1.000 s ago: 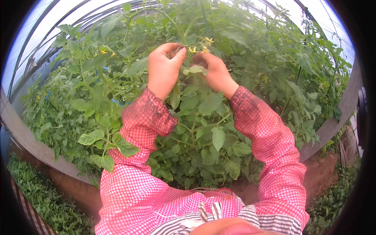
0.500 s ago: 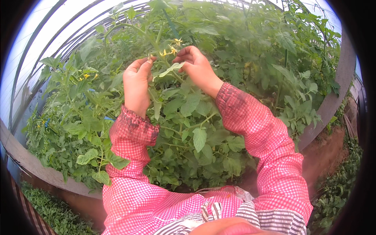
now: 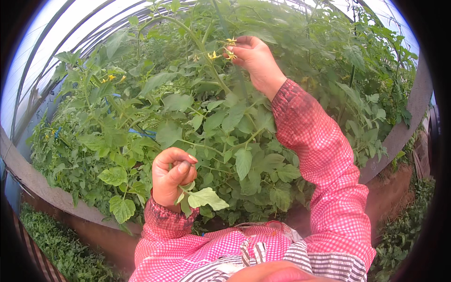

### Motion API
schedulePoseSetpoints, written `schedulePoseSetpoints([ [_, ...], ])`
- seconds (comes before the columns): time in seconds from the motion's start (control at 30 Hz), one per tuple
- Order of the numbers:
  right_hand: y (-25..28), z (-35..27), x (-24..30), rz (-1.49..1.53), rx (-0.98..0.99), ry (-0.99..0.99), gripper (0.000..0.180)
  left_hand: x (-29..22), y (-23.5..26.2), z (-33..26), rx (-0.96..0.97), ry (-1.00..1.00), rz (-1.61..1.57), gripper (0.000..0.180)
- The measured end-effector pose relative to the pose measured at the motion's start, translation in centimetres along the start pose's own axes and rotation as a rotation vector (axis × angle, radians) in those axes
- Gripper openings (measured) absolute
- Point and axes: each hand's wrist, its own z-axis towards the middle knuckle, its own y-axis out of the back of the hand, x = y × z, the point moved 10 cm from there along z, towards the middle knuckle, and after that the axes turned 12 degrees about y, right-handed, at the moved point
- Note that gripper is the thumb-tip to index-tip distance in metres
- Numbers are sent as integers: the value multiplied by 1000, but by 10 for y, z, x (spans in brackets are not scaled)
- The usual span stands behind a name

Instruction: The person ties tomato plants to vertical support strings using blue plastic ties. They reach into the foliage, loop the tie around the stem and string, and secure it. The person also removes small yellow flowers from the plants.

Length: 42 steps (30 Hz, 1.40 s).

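Note:
My left hand point(image 3: 173, 177) is closed low in front of the tomato plant point(image 3: 225, 117). A plucked tomato shoot point(image 3: 208, 199) is in its fingers, with the green leaf hanging out below the palm. Higher up and to the right, my right hand point(image 3: 257, 61) is at a truss of yellow tomato flowers point(image 3: 230, 55), with thumb and fingertips pinched around it. The truss joins a thick green stem point(image 3: 213, 70) that arches up to the left. How firmly the fingertips press the blossoms cannot be made out.
Dense foliage surrounds both hands. Other yellow flowers point(image 3: 111, 78) and a blue tie point(image 3: 141, 133) show on the left. A grey curved rim point(image 3: 56, 190) runs along the bed. Overhead are greenhouse hoops point(image 3: 44, 40); a green support string point(image 3: 221, 19) hangs behind the stem.
My left hand has come away from the stem, down toward me, with the leafy shoot now in it. My right hand has moved up and right onto the flower truss.

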Motion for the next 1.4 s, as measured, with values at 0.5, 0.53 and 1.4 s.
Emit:
schedulePoseSetpoints([
  [0.5,24,-54,66,-206,68,216,23,171,12,-126,23,679,-952,21],
  [0.53,22,-78,87,-281,78,313,20,178,13,-128,6,692,-1053,21],
  [1.4,-137,-358,-53,-809,922,53,34,233,72,-175,-300,1125,-642,24],
])
